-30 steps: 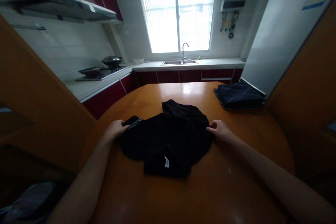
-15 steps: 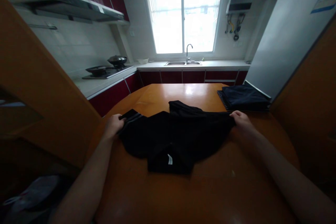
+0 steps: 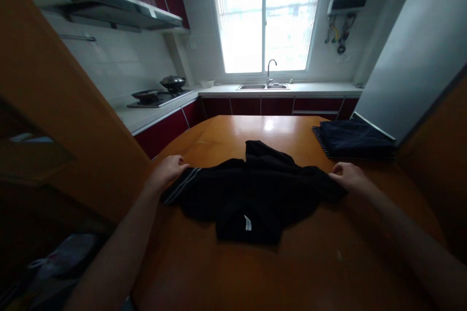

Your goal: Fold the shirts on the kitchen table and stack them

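A black short-sleeved shirt lies spread on the wooden table, its collar and small white label towards me. My left hand is closed in a pinch at the upper corner of the left-side sleeve, which has pale stripes near its cuff. At the other side my right hand pinches the upper edge of the opposite sleeve, whose cuff rests on the table. Part of the shirt is bunched up at its far end.
The round-cornered wooden table stretches out before me. Folded dark cloth is stacked at its far right, by the fridge. Beyond are a counter with a sink, a stove with two pans, and wooden panels on both sides.
My right hand has drawn its sleeve out to the right, and the sleeve has come down flat. The left sleeve has straightened, its stripes now fully showing. The view has shifted slightly left.
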The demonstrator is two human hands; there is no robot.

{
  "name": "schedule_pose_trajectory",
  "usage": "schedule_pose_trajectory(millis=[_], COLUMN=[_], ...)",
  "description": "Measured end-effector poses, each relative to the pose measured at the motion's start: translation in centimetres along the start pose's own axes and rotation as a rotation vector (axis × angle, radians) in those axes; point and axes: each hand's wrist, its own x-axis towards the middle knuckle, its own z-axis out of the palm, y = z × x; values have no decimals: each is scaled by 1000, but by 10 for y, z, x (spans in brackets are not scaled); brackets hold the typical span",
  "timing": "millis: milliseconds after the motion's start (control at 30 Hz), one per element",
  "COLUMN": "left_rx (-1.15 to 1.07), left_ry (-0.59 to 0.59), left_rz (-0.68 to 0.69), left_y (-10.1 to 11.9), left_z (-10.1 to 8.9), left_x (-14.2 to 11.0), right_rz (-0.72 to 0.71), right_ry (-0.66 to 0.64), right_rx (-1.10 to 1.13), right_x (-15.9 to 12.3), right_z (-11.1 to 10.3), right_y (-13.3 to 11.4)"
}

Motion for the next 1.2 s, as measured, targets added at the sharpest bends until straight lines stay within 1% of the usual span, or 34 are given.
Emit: schedule_pose_trajectory(millis=[67,100,133,233,267,300,367,433,533,600,633,667,733,800,833,867,900,967,1033,1100,1133,1200], left_rx=[-82,-156,-241,-358,-389,-418,-472,-563,-753,-831,-859,-888,-960,-1021,-1038,-1052,-1060,-1073,-1114,-1201,-1247,-1330], left_ry=[-6,-40,-101,-257,-307,-355,-441,-538,-663,-684,-682,-672,-584,-450,-401,-378,-384,-459,-600,-760,-814,-858], left_rz=[76,98,106,130,135,138,152,207,401,530,553,537,396,225,169,140,133,149,161,173,183,201], left_y=[32,51,71,126,142,156,176,188,192,189,187,185,181,182,184,187,191,203,216,228,233,239], left_z=[2,5,8,23,30,36,49,59,70,74,75,75,77,80,82,83,85,87,89,89,89,88], left_x=[12,19,26,46,52,57,63,66,64,63,64,66,76,91,99,107,114,125,130,133,134,136], right_rz=[-123,-181,-226,-274,-273,-271,-261,-228,-142,-105,-97,-98,-106,-133,-153,-173,-194,-233,-244,-207,-172,-92], right_ry=[27,26,8,-107,-166,-191,-230,-258,-304,-316,-315,-311,-301,-280,-264,-245,-226,-208,-215,-228,-230,-229], right_rx=[-44,-33,-10,55,59,57,52,34,17,38,61,91,184,318,395,469,531,690,894,1060,1094,1075], right_x=[13,21,31,65,77,89,110,128,148,158,162,167,175,182,185,187,188,189,188,187,186,184], right_z=[7,11,15,37,47,58,83,109,141,152,154,153,143,125,114,103,92,73,62,59,59,64], right_y=[-16,-30,-46,-108,-130,-152,-190,-221,-248,-255,-256,-255,-251,-244,-240,-236,-232,-221,-209,-197,-191,-182])
